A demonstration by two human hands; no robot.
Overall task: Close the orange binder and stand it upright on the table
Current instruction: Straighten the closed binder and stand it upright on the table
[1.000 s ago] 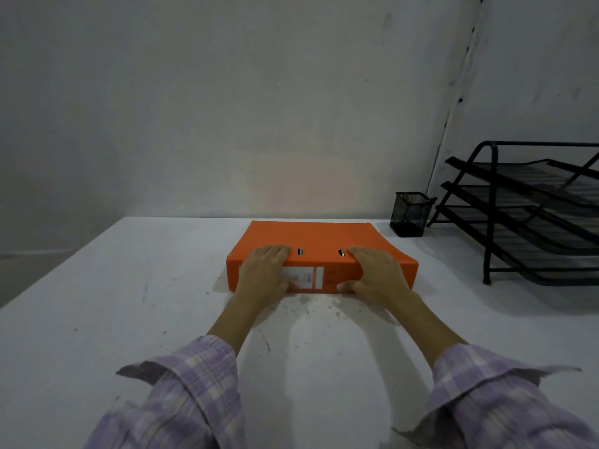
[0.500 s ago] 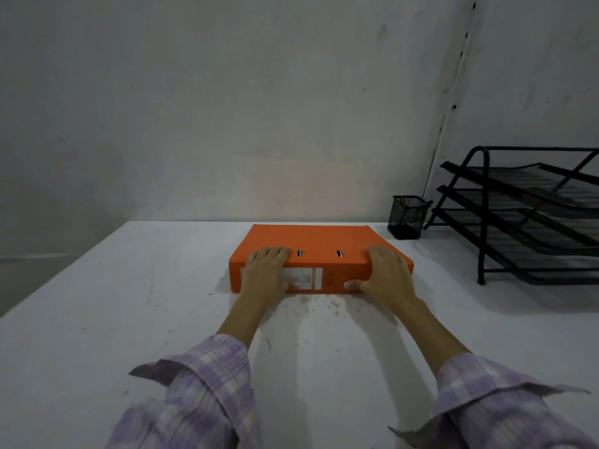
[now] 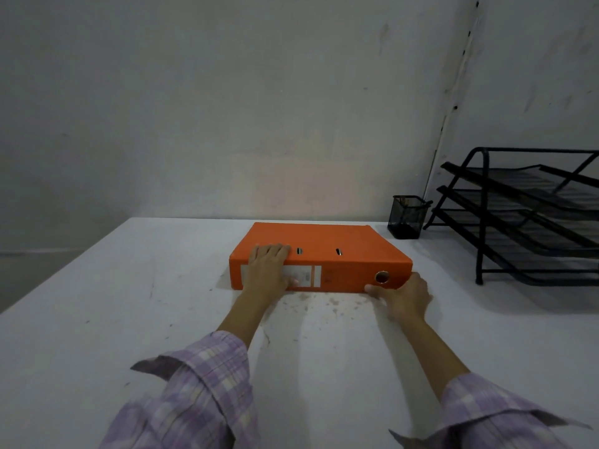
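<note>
On a white table (image 3: 97, 319), seen from a head-worn camera looking forward and down, an orange lever-arch binder (image 3: 317, 244) lies flat and closed just past the table's centre, at 12 o'clock from the wearer. Its spine faces the wearer, showing a white label (image 3: 308, 274) and, toward the right end, a round metal finger hole (image 3: 382, 277). Two small metal slots (image 3: 338, 251) sit in the top cover near the spine edge.

Left hand (image 3: 267, 270) is draped over the spine's left part — fingers spread flat on the top cover, thumb lying across the label, palm against the spine. It presses rather than grips. Right hand (image 3: 405, 294) rests at the binder's near right corner, at about 1 o'clock, thumb stretched along the spine's bottom edge where it meets the table, fingers curled around the right end; whether they close on the binder cannot be told. Both forearms come out of rolled lilac plaid sleeves (image 3: 201, 393).

Farther back at 2 o'clock, well apart from the binder, stands a black mesh pen cup (image 3: 406, 217). Beside it, at 3 o'clock, is a black three-tier wire letter tray (image 3: 518, 218). Brownish specks mark the table just in front of the spine.
</note>
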